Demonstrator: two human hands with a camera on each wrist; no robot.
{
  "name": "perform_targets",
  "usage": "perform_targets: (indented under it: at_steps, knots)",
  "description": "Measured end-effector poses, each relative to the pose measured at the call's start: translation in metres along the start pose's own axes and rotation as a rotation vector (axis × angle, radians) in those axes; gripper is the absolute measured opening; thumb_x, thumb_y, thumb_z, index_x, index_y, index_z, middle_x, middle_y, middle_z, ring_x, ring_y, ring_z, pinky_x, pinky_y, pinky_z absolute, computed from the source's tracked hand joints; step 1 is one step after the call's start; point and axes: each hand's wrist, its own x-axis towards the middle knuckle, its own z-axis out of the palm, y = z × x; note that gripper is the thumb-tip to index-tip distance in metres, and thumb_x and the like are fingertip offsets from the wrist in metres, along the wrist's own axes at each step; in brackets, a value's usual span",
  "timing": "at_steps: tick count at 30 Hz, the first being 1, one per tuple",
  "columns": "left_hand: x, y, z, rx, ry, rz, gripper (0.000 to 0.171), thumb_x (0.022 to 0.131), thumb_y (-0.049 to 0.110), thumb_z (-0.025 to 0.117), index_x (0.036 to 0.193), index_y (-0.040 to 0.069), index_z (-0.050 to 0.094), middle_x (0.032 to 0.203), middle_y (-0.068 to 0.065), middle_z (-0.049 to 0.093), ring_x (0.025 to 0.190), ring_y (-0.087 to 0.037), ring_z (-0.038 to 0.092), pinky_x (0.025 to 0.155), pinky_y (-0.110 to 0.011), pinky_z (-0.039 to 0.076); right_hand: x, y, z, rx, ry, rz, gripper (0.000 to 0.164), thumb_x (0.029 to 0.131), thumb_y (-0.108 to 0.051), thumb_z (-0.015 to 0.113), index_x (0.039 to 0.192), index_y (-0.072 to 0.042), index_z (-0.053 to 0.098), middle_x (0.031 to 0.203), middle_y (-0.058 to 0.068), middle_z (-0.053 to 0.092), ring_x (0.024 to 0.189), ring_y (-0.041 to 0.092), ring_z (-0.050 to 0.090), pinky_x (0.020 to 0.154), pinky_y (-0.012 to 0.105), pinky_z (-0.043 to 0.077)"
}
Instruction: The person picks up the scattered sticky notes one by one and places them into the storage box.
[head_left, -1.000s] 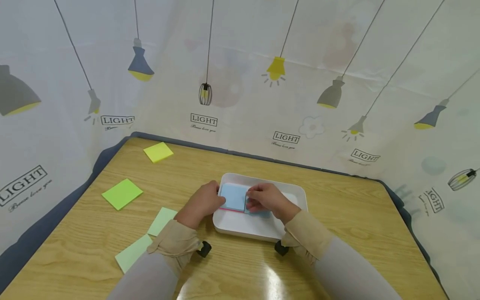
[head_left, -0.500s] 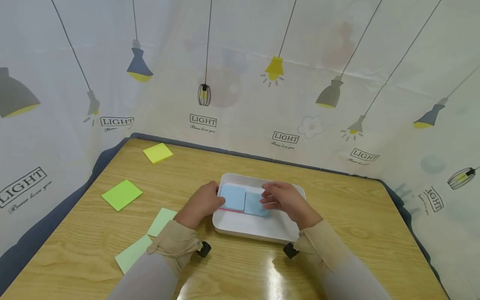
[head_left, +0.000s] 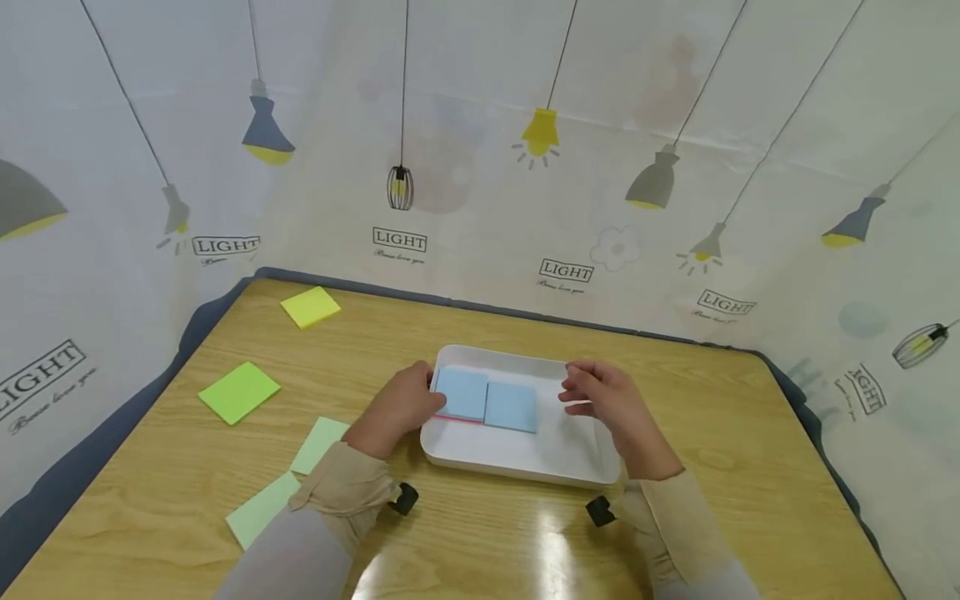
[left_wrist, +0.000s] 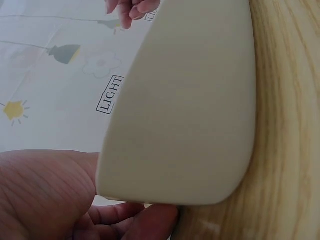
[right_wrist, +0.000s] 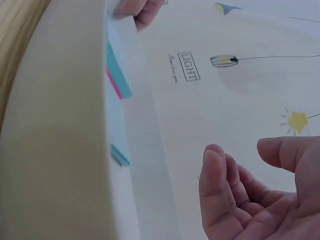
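Blue notes [head_left: 511, 407] lie in tray [head_left: 566, 450] on wooden table [head_left: 735, 433]; lamp-print curtain [head_left: 480, 108] behind; left grip [head_left: 401, 408] pinches tray; right grip [head_left: 611, 404] apart.

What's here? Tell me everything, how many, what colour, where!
tray: 1, white, on table
blue pads: 2, blue, side by side in tray
pink strip: 1, pink, under left blue pad
mint pads: 2, pale green, by left sleeve
lime pad: 1, bright green, table's left
yellow pad: 1, yellow, table's far left
table: 1, brown, under tray
edging: 1, blue, behind table
curtain: count unclear, white, behind table
lamps: 9, mixed, on curtain
signs: 6, black, on curtain
flower: 1, pale, on curtain
black bits: 2, black, by wrists
sleeves: 2, grey and beige, on arms
left hand: 1, gripping tray
right hand: 1, by tray's right
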Motion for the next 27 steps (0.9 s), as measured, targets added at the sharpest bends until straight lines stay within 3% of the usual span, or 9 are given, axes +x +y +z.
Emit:
perform_targets:
  at_steps: [7,12,16,21,27]
  knots:
    - [0.0,0.001,-0.001,0.005,-0.005,0.004,0.037,0.086,0.024,0.056,0.116,0.004,0.049,0.11,-0.011,0.06,0.084,-0.019,0.054,0.075,-0.036,0.048,-0.003,0.009,-0.017,-0.178,0.213,-0.102,0.038,0.094,-0.033,0.052,0.121,-0.007,0.054,0.108,0.014,0.06,0.089,0.02,0.061,0.07,0.031,0.056]
    - [0.002,0.001,0.001,0.024,-0.003,0.004,0.038,0.085,0.025,0.057,0.115,0.004,0.049,0.11,-0.011,0.06,0.085,-0.02,0.053,0.078,-0.037,0.048,-0.008,0.019,-0.031,-0.367,0.309,-0.16,0.042,0.093,-0.033,0.052,0.126,-0.006,0.052,0.112,0.013,0.06,0.098,0.022,0.056,0.083,0.041,0.052]
    - [0.003,-0.001,0.002,0.027,0.004,0.004,0.039,0.086,0.025,0.057,0.117,0.003,0.048,0.112,-0.012,0.06,0.087,-0.02,0.053,0.078,-0.038,0.048,-0.011,0.028,-0.037,-0.461,0.246,-0.147,0.058,0.093,-0.036,0.053,0.137,-0.002,0.04,0.125,0.018,0.054,0.113,0.028,0.047,0.094,0.05,0.043]
    - [0.001,0.0,0.002,0.016,0.0,-0.004,0.04,0.087,0.023,0.056,0.12,0.002,0.047,0.114,-0.013,0.059,0.088,-0.02,0.053,0.078,-0.038,0.049,-0.012,0.038,-0.039,-0.49,0.102,-0.037,0.071,0.092,-0.043,0.052,0.143,0.0,0.028,0.135,0.021,0.045,0.12,0.033,0.041,0.096,0.051,0.042]
    - [0.001,0.001,0.003,0.021,0.005,0.005,0.04,0.087,0.024,0.055,0.12,0.003,0.047,0.113,-0.012,0.059,0.086,-0.019,0.053,0.076,-0.037,0.049,-0.012,0.045,-0.038,-0.53,0.044,-0.018,0.065,0.092,-0.041,0.053,0.139,0.001,0.036,0.134,0.023,0.046,0.117,0.034,0.044,0.093,0.052,0.044]
